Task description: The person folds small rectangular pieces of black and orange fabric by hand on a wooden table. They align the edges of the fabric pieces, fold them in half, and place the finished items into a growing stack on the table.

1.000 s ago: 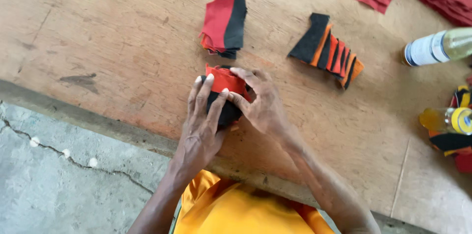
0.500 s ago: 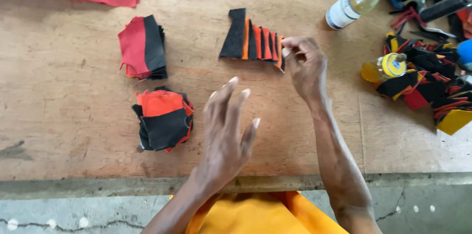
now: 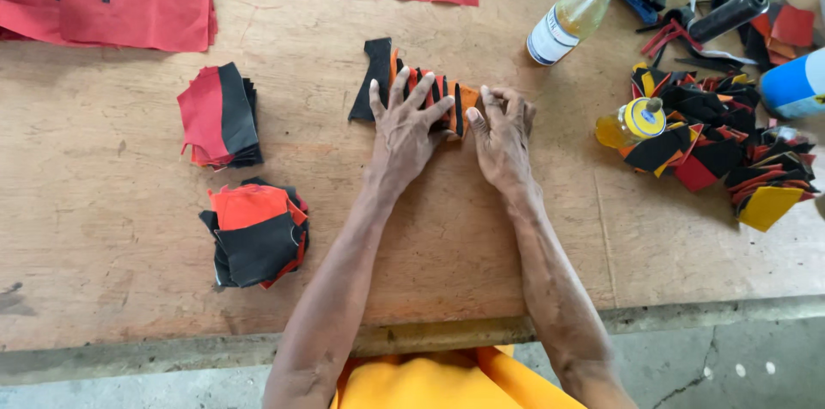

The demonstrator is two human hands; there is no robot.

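Both hands rest on the fanned row of fabric pieces (image 3: 404, 87), the left hand (image 3: 404, 130) beside the right hand (image 3: 503, 138). Two fabric stacks (image 3: 219, 117) lie to their left on the table (image 3: 516, 246), two bottles (image 3: 580, 14) to their right.

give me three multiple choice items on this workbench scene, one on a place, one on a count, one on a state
1. Where does the fanned row of black, orange and red fabric pieces lie?
A. under both hands
B. on the floor
C. on the red cloth

2. How many folded stacks of fabric pieces lie left of the left hand?
A. none
B. two
C. five

3. How is the right hand?
A. raised in the air
B. holding a bottle
C. resting on the wooden table

Answers: A, both hands press on the row; B, one red and black stack, one orange and black stack; C, its palm lies down on the board.
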